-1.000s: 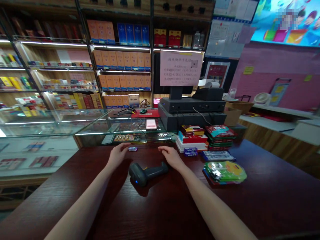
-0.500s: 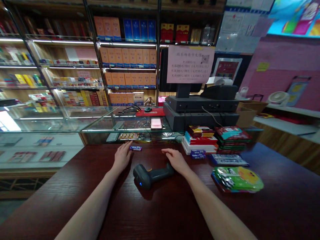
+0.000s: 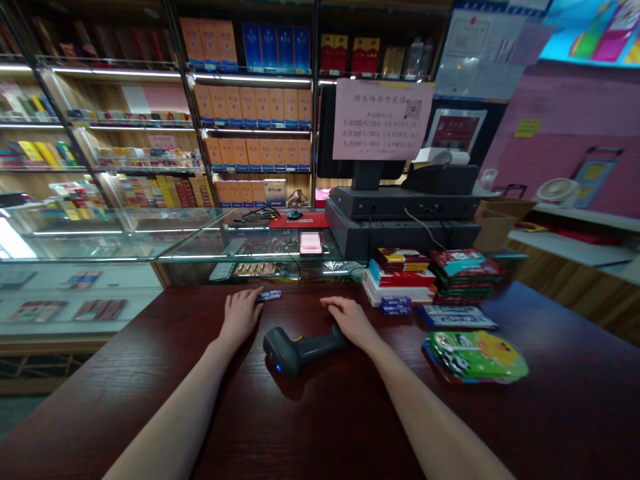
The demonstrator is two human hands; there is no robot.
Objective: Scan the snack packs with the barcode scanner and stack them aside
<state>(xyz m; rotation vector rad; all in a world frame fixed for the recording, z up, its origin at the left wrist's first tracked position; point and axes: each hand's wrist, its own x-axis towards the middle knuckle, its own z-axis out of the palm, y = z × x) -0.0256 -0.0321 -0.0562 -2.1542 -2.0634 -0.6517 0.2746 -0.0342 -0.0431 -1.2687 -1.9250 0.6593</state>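
Observation:
Both my hands lie flat on a dark red wooden counter [image 3: 550, 413]. My left hand [image 3: 239, 313] has its fingers stretched out, the tips just beside a small purple packet [image 3: 269, 295]. My right hand [image 3: 350, 317] rests palm down with fingers extended, touching the handle end of a dark grey barcode scanner [image 3: 300, 348] that lies on its side between my hands, a blue light on its head. Neither hand holds anything.
Right of my right hand stand stacks of flat packets [image 3: 400, 277], [image 3: 465, 272], small purple packets [image 3: 396, 307], and a green and yellow pile [image 3: 475, 357]. Behind are a cash register [image 3: 400, 213] with a paper notice, a glass display case [image 3: 200, 247] and shelves of boxes [image 3: 250, 113].
Both hands stay flat in the same places on the counter. Only the camera view has shifted a little, to the left and down, since the first frame.

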